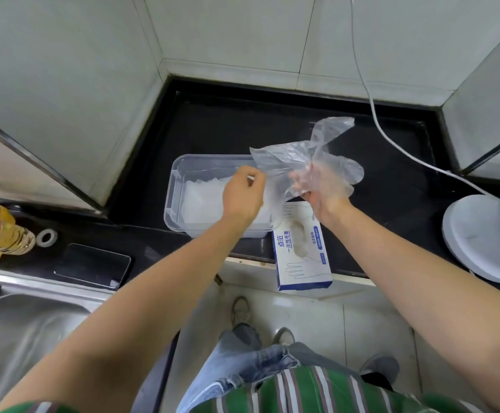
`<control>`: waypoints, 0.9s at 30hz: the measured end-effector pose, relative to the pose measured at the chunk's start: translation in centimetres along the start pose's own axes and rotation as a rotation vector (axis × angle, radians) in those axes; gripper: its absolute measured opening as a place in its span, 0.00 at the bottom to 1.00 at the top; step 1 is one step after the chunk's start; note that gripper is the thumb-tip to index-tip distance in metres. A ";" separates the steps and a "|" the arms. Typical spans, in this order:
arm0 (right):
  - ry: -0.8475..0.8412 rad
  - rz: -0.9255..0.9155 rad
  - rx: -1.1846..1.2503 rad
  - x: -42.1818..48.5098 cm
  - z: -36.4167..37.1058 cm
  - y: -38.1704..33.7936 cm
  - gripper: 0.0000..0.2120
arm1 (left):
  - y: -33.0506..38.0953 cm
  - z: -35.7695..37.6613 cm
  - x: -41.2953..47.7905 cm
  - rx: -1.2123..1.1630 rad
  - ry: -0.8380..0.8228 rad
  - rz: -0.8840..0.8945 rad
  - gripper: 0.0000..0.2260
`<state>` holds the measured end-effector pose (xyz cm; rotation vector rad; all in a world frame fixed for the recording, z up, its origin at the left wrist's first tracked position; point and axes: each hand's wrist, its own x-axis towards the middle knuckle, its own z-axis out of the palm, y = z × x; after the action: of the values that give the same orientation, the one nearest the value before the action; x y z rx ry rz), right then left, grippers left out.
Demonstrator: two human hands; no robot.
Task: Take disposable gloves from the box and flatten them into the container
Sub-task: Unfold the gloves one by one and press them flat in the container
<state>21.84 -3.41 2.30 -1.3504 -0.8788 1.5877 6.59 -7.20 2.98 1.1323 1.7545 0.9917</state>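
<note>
Above the black counter (pixel 213 126), between the container (pixel 177 186) and the box (pixel 302 251), both hands hold one thin glove (pixel 308 153) in the air. The left hand (pixel 243 198) pinches its edge with closed fingers, and the right hand (pixel 320 189) grips the other side, probably to pull it flat before laying it down. The glove is clear, crumpled and very light. White flattened gloves (pixel 204 198) already lie inside the container.

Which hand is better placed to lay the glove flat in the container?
Probably the left hand: it hangs directly over the container, pinching the glove. The right hand is beside it, above the box.
</note>
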 end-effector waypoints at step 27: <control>-0.241 -0.639 -0.640 1.4 8.4 -0.3 0.11 | -6.7 -5.8 6.9 0.238 0.088 -0.094 0.06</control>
<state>13.54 -1.90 3.41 -1.1080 -1.8633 1.0017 -2.61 -3.70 -2.44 1.1543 2.0193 0.8018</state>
